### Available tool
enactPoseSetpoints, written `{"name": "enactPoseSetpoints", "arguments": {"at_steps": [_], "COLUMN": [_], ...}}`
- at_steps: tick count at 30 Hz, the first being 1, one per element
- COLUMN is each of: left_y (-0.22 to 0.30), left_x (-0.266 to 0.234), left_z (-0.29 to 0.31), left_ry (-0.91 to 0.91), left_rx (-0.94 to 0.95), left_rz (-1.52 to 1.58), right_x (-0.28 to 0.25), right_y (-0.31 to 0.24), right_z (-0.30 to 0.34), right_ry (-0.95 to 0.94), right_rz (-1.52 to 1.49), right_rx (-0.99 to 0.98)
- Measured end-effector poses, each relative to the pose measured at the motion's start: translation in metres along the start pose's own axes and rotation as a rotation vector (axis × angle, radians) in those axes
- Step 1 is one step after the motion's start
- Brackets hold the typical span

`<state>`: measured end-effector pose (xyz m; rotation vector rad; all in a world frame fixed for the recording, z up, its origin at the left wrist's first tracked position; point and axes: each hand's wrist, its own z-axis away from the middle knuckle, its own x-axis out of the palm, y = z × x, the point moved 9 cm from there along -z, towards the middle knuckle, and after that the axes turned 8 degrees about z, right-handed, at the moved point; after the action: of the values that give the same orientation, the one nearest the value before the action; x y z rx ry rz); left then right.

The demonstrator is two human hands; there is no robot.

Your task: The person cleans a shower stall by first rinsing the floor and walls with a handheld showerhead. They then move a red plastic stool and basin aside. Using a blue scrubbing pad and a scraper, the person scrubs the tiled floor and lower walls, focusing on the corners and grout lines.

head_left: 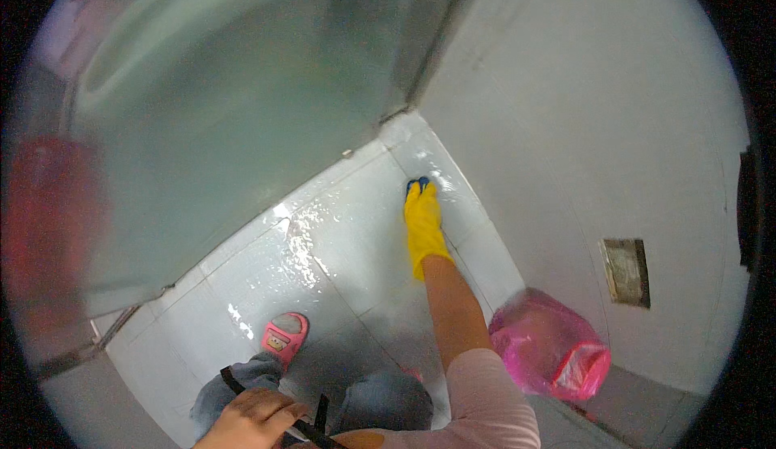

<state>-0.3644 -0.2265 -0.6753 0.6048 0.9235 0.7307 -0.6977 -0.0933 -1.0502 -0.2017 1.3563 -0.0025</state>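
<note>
My right hand wears a yellow rubber glove and reaches down to the wet white tiles near the far corner. It is closed on a blue scrubbing tool, mostly hidden under the fingers, so its exact kind does not show. The tool is pressed to the floor. My left hand is bare and sits low by my bent knee. Its fingers curl over a black strap, which comes out on both sides of the hand.
To the right, a pink plastic bag lies against the pale wall. A greenish glass panel borders the floor on the left. Higher in the wall is a rectangular recess. My foot wears a pink slipper. A blurred red shape shows far left.
</note>
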Motion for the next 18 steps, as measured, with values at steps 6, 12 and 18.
{"name": "enactPoseSetpoints", "arguments": {"at_steps": [6, 12, 18], "left_y": [-0.012, -0.027, -0.138], "left_x": [0.003, 0.001, -0.012], "left_z": [0.027, 0.052, 0.006], "left_ry": [0.093, 0.178, 0.416], "left_rx": [-0.098, -0.072, -0.210], "left_rz": [0.070, 0.140, 0.446], "right_x": [0.025, 0.049, -0.001], "right_y": [-0.189, -0.198, -0.084], "right_z": [0.055, 0.196, 0.207], "right_ry": [0.047, -0.424, -0.277], "right_rz": [-0.353, -0.226, -0.393], "right_rx": [-0.358, -0.696, -0.670]}}
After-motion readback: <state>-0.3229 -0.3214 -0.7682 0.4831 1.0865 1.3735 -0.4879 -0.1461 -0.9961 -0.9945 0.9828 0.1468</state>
